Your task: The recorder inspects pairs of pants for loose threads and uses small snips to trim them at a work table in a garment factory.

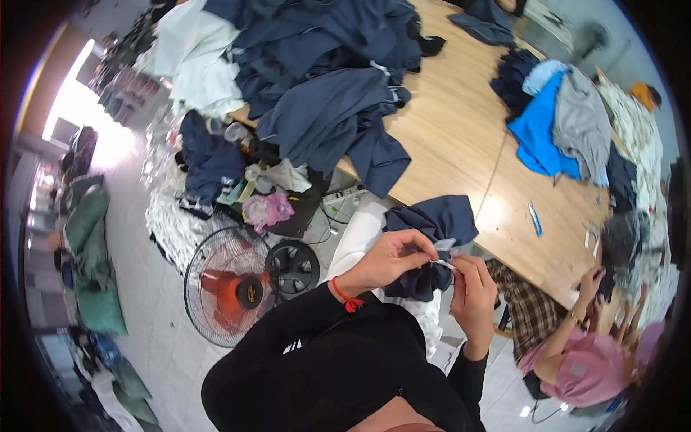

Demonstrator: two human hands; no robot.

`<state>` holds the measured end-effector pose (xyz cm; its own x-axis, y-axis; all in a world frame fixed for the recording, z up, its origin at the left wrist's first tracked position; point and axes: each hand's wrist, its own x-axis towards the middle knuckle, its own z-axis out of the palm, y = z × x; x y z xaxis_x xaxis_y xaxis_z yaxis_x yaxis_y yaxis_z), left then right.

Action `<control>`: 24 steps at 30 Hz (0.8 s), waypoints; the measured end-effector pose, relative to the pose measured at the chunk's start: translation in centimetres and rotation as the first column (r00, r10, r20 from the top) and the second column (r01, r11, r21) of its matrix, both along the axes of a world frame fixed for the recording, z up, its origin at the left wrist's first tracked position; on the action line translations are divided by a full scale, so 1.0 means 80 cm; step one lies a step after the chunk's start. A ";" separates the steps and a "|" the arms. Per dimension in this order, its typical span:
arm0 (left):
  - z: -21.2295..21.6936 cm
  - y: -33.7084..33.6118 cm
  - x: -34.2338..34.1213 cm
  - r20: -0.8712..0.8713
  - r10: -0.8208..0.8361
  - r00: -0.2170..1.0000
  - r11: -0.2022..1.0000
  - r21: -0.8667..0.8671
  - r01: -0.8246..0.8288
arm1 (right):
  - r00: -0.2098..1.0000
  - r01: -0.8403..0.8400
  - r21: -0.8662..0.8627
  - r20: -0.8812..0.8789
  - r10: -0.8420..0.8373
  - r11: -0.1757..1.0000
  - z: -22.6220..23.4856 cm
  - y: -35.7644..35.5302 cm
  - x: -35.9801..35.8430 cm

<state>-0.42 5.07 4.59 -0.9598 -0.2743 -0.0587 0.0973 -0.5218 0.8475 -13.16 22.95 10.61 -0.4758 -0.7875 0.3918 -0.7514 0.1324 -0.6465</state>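
Note:
A dark navy garment (432,214) lies bunched over the near table edge and in my lap. At its middle, a small white strip (444,264) runs between my fingertips; I cannot make out whether it is a label or a tape. My left hand (385,258), with a red string bracelet at the wrist, is closed in a pinch on one end. My right hand (476,295) pinches the other end with thumb and forefinger. A pale, see-through scrap (446,245) shows just above the fingers. White cloth (360,234) hangs beneath the garment.
A big heap of navy garments (324,108) covers the far left of the wooden table (450,129). Blue thread snips (535,219) lie on the right. An orange-centred floor fan (229,288) stands at my left. A co-worker in pink (583,367) sits at my right.

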 end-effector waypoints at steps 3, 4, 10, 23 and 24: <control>-0.007 0.001 0.000 -0.007 -0.081 0.997 0.890 0.450 0.075 | 0.992 0.082 -0.051 0.098 -0.077 0.995 0.000 0.007 0.005; -0.002 0.001 -0.003 -0.022 -0.108 0.994 0.832 0.546 0.102 | 0.978 0.136 -0.088 0.171 -0.120 0.987 -0.003 0.010 0.006; 0.004 -0.003 -0.021 0.181 -0.575 0.798 0.818 0.123 0.562 | 0.987 -0.001 -0.166 0.160 0.028 0.986 -0.010 0.017 -0.005; -0.021 0.033 -0.044 0.305 -0.160 0.939 0.976 -0.094 0.197 | 0.994 0.103 -0.124 0.055 -0.097 0.987 -0.032 0.050 0.012; -0.031 0.030 -0.046 0.268 -0.193 0.944 0.979 -0.016 0.205 | 0.992 0.122 -0.150 0.008 -0.122 0.981 -0.040 0.053 0.011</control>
